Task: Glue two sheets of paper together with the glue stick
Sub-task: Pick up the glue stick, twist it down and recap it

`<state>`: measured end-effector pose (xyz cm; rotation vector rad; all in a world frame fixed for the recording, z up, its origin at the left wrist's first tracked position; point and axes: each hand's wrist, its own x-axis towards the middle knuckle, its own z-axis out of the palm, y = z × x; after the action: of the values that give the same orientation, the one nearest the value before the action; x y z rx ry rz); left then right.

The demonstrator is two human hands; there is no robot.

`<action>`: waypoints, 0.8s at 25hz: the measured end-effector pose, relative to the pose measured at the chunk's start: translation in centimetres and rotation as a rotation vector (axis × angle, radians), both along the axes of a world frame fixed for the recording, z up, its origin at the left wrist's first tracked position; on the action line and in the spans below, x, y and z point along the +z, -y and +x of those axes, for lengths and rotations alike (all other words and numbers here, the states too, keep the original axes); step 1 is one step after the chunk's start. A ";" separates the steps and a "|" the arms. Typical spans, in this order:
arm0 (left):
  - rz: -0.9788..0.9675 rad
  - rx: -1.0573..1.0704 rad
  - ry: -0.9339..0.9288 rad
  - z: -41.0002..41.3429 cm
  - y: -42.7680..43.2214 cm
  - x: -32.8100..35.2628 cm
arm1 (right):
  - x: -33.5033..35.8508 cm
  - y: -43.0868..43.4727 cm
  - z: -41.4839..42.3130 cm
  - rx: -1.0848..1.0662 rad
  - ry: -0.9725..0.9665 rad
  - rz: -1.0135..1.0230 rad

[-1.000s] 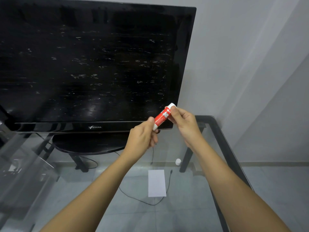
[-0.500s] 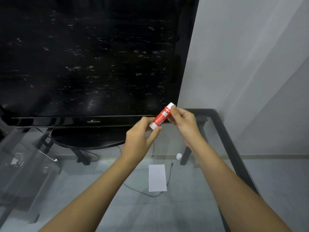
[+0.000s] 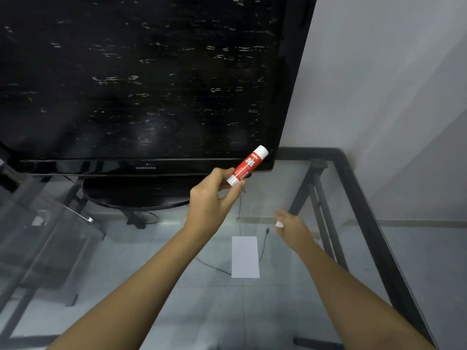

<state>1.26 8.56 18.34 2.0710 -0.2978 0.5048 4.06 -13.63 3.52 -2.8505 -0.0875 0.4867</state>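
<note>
My left hand [image 3: 212,198] is raised over the glass table and pinches the lower white end of a red glue stick [image 3: 246,165], which tilts up to the right in front of the TV's bottom corner. My right hand [image 3: 290,226] is lower and to the right, blurred, with its fingertips at a small white cap [image 3: 279,224] on the glass. Whether the fingers grip the cap is unclear. A white sheet of paper [image 3: 245,256] lies flat on the table between my forearms; I can make out only one sheet.
A large black TV [image 3: 141,84] on an oval stand [image 3: 134,195] fills the back of the glass table, whose black frame [image 3: 364,198] runs along the right. A grey wall stands at the right. A thin cable [image 3: 262,245] shows near the paper. A glass shelf [image 3: 38,223] is at the left.
My right hand has let go of the glue stick's upper end and dropped down to the right, to the white cap. The left hand keeps the stick.
</note>
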 end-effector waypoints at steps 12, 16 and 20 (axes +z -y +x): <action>-0.043 0.036 -0.042 0.2 -0.5 -0.3 | -2.4 -0.7 -1.5 0.029 0.078 -0.178; -0.128 -0.009 -0.082 -0.1 -0.8 -0.4 | 1.1 -2.0 -2.4 -0.492 0.092 0.530; -0.132 -0.083 -0.149 -0.5 -1.3 -0.8 | 8.5 -3.7 -2.0 -0.613 0.167 1.326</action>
<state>0.78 9.85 17.56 1.9477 -0.2545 0.3095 2.02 -9.94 12.02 -1.4788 0.3105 -0.0074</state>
